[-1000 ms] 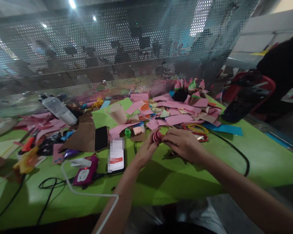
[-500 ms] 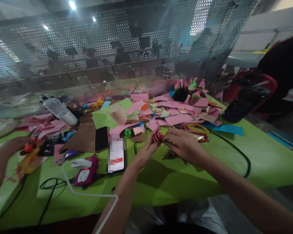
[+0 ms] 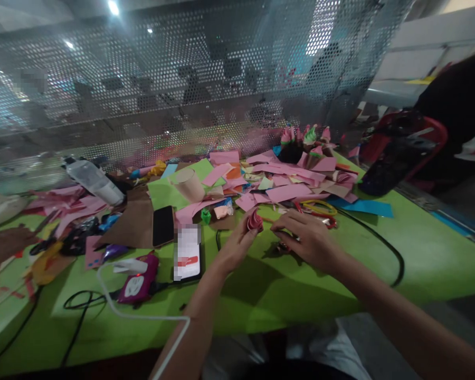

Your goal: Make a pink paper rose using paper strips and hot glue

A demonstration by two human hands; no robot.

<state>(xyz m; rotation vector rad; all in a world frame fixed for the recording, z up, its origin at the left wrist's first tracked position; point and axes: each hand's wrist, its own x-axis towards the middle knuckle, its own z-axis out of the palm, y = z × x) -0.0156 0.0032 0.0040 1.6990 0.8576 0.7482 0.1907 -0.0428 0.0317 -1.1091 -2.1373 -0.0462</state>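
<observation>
A coil of pink paper, striped with its layered edges, is pinched in the fingers of my left hand above the table. Just to its right, apart from the coil, is my right hand. Its fingers are curved with a gap between thumb and forefinger, and nothing shows in them. Beneath that hand lies a small dark brown and reddish scrap, partly hidden. Scissors with yellow handles and red-handled ones lie just behind my right hand.
Pink paper strips pile up behind my hands. Two phones, one lit, a purple power bank with cables and a cardboard tube are left. A co-worker's hand works at far left. A dark bottle stands right.
My right hand has come away from the pink paper coil and moved slightly right. My left hand keeps hold of the coil. The co-worker's hand at far left has shifted left.
</observation>
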